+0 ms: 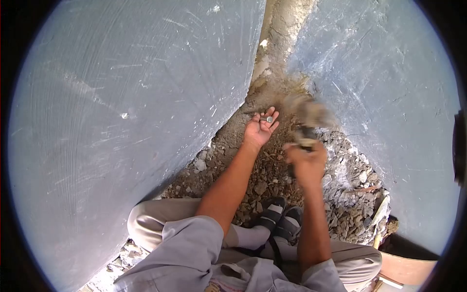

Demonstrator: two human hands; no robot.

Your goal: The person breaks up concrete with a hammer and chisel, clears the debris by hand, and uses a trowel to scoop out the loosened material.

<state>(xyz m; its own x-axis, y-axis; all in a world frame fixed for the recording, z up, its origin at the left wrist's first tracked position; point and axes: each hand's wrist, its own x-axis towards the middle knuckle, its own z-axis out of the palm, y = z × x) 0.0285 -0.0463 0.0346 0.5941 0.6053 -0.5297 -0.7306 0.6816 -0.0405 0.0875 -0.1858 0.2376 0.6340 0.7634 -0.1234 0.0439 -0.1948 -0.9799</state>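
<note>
My left hand [259,130] is turned palm up at the corner of two grey walls, its fingers curled loosely around a metal chisel [269,119]. The chisel's round struck end faces me, and its tip is hidden beyond my fingers toward the broken wall base. To the right, my right hand [309,163] is wrapped round the handle of a hammer. The hammer's head [314,113] is smeared by motion, above and to the right of the chisel and apart from it.
Grey walls stand on the left [121,117] and right [389,87], with a chipped, bare strip [284,34] between them. Rubble [262,187] covers the ground around my sandalled feet [272,214]. A curved brown pan-like rim [408,267] shows at lower right.
</note>
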